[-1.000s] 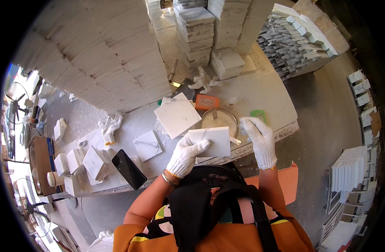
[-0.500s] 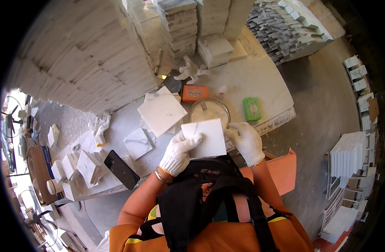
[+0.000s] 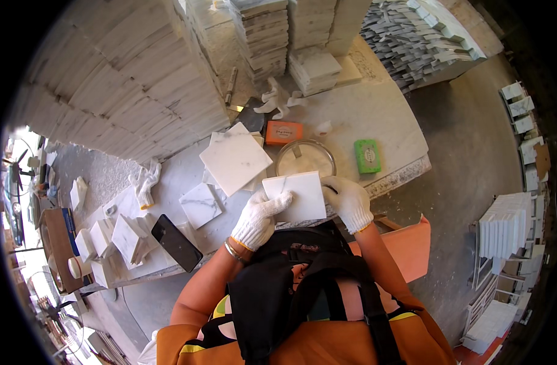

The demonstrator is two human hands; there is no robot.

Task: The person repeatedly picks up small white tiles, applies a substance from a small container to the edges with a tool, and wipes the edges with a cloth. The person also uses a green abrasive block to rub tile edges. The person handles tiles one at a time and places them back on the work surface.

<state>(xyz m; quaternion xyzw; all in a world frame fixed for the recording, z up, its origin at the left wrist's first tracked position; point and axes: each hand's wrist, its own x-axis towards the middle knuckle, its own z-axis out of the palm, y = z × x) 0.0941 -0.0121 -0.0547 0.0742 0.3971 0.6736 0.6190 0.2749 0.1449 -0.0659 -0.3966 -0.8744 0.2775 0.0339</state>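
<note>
A square white marble tile (image 3: 303, 198) is tilted up in front of my chest. My left hand (image 3: 257, 220), in a white knit glove, grips its left side with the thumb across the face. At the tile's right edge is my right hand (image 3: 349, 204), also gloved, its fingers curled closed. A thin dark sliver shows by those fingers; I cannot make out what it is. Just beyond the tile lies a round, clear-rimmed dish (image 3: 306, 159). Left of it, larger white tiles (image 3: 236, 159) lie stacked askew.
An orange block (image 3: 284, 132) and a green block (image 3: 368, 156) lie on the stone worktable (image 3: 391, 125). A black phone (image 3: 176, 243), small tiles (image 3: 131, 240) and a loose glove (image 3: 146, 184) are at left. Tall tile stacks (image 3: 126, 79) rise behind.
My right hand has shifted slightly up and left along the tile's right edge, its fingers now more turned in. The left hand keeps its hold, and the view has moved a little.
</note>
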